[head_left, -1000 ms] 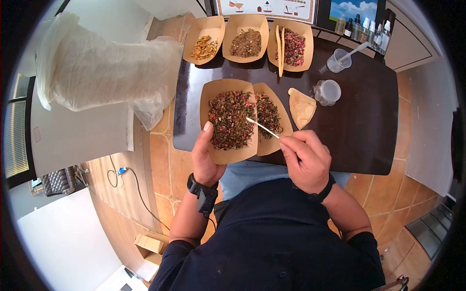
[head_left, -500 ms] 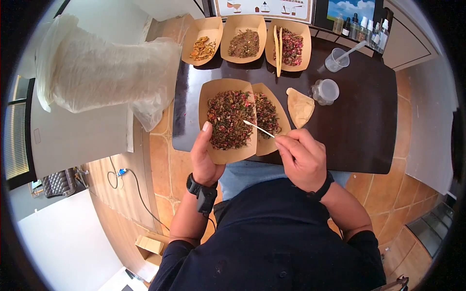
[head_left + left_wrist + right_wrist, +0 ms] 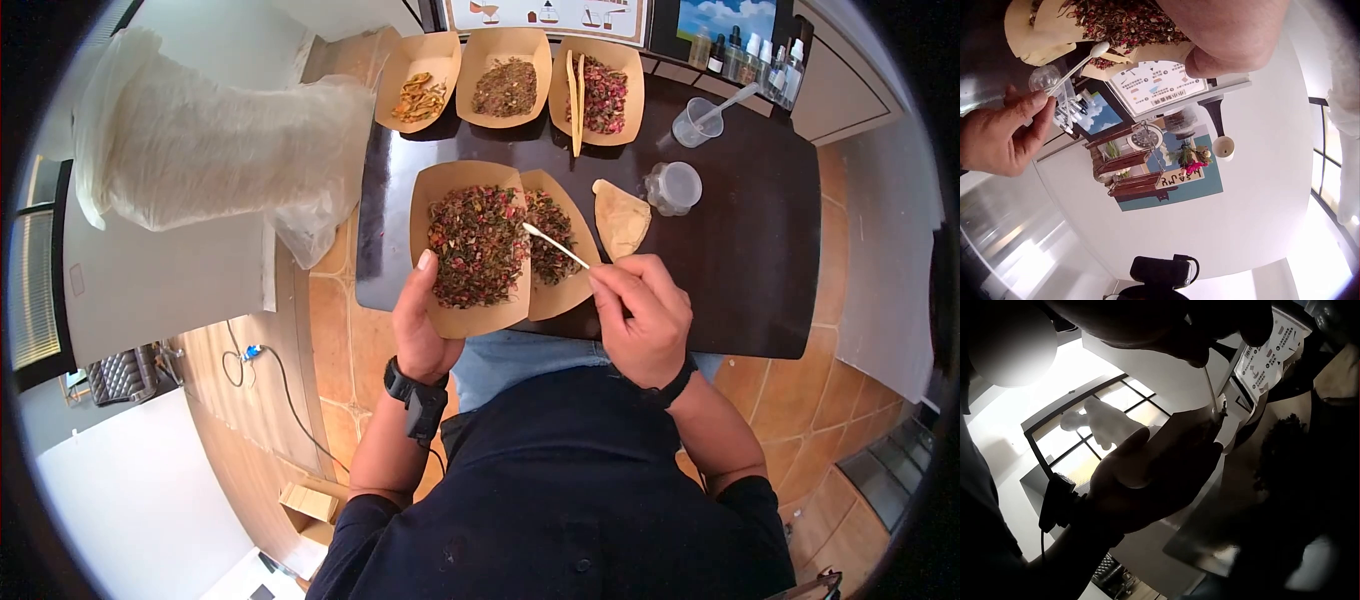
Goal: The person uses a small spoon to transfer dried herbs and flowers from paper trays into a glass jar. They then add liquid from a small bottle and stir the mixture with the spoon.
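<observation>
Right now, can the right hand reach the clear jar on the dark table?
Probably yes: bare tabletop lies between the right hand and the clear jar, but its fingers pinch a white swab, which may hinder grasping.

In the head view, the tan boat-shaped paper tray (image 3: 470, 322) hides the left hand's (image 3: 425, 335) fingers; the right hand (image 3: 650, 318) covers one end of the slim white swab (image 3: 556, 246); the top edge crops the white printed sheet (image 3: 580, 13).
</observation>
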### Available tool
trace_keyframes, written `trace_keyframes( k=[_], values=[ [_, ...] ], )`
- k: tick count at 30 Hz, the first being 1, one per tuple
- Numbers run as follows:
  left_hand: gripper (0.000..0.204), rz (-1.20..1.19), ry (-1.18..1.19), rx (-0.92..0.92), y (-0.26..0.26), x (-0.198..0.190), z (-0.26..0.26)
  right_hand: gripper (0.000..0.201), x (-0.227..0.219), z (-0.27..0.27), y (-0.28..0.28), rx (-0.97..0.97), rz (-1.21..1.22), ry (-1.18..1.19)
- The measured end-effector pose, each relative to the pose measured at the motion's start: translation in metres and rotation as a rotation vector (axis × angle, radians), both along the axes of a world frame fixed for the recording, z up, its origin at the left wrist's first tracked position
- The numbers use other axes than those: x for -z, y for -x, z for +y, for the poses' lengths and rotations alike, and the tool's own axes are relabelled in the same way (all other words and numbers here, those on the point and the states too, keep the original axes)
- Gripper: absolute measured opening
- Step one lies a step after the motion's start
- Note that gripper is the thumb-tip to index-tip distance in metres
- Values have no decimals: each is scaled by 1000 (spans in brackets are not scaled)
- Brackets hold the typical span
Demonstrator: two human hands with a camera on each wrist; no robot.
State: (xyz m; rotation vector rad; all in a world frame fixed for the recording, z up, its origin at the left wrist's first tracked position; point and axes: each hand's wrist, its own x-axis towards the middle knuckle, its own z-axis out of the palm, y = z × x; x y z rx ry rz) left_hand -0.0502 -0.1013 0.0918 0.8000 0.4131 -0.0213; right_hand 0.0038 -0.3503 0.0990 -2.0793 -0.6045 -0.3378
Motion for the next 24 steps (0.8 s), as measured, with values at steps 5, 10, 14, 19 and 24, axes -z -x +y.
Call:
trace_keyframes(
  k=[5,10,14,19,24],
  values=[
    [57,3,-1,-1,-1,-2,-2,18,1,-3,-6,22,-20,-19],
    [57,6,11,1,2,5,0,19,-1,1,-8,37,-3,-44],
    [57,9,7,4,2,5,-2,19,0,6,-10,25,3,-66],
    [56,-7,38,8,2,6,-4,18,3,10,-9,-24,24,-53],
    [58,-22,126,-12,2,9,-8,16,-1,21,2,-87,119,-74]
  ],
)
